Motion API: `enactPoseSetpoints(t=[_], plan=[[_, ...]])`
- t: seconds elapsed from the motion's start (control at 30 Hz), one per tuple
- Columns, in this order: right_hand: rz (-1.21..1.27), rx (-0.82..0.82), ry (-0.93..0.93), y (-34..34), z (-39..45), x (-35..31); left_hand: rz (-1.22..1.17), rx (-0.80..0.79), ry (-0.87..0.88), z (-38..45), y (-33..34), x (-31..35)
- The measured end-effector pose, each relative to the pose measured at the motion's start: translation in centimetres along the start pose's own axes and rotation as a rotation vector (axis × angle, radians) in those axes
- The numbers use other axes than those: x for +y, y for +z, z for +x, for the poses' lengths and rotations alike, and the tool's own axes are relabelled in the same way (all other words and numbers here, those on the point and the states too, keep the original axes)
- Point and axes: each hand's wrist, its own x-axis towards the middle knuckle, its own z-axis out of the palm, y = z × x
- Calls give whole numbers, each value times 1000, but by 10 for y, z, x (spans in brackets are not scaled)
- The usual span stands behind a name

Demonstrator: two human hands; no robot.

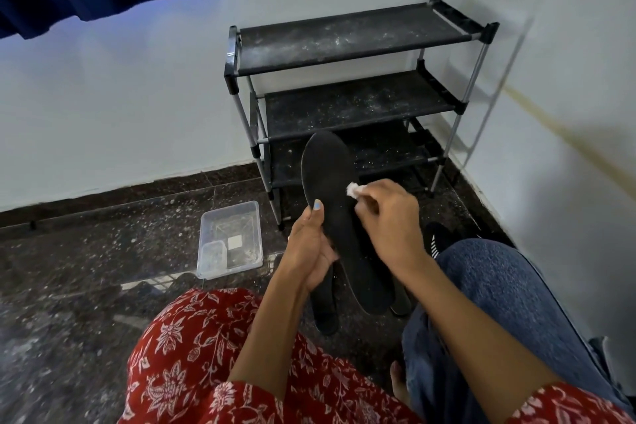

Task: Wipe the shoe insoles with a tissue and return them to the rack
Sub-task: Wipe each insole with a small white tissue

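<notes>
A long black insole stands tilted in front of me, its toe end up toward the rack. My left hand grips its left edge, thumb on the face. My right hand pinches a small white wad of tissue against the insole's right edge. Other black insoles lie on the floor under my hands, partly hidden. The black three-shelf shoe rack stands against the wall ahead, its dusty shelves bare.
A clear plastic tub with a smaller tub inside sits on the speckled dark floor to the left. A black sock or shoe lies by my knee in blue jeans. White walls meet in a corner behind the rack. Dark blue cloth hangs top left.
</notes>
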Motion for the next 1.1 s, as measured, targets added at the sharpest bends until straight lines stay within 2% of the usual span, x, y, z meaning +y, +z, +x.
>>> enactPoseSetpoints(t=[0.07, 0.17, 0.2, 0.33, 0.37, 0.43, 0.53, 0.57, 0.7, 0.73, 0.8, 0.93, 1.1], plan=[[-12, -61, -37, 2, -8, -8, -1, 16, -3, 1, 0, -1], [36, -249, -181, 7, -30, -26, -39, 86, 30, 6, -4, -1], [41, -252, -188, 7, -29, -24, -52, 88, 36, 6, -5, 0], [-34, 17, 21, 2, -4, 2, 3, 38, 13, 3, -5, 1], [-36, 38, 48, 2, -2, 3, 14, 32, 5, 3, -4, 0], [-34, -30, 1, 6, -10, -5, 23, 42, -15, 3, -2, -1], [86, -232, -138, 15, -29, -23, 33, 101, -46, 6, -3, -1], [119, -239, -145, 15, -30, -24, 35, 101, -53, 6, -4, -1], [130, 93, 43, 9, -5, -7, 18, 14, -87, 2, -5, 0], [141, 127, 79, 7, -2, -5, 26, 3, -94, 1, -4, -1], [188, 100, 72, 7, -4, -10, 37, -10, -104, 0, -1, -2], [298, -100, 1, 16, -23, -28, 28, -5, -102, 0, -3, -1], [247, 129, 138, 6, 1, -11, 59, -19, -156, -1, -2, -1]])
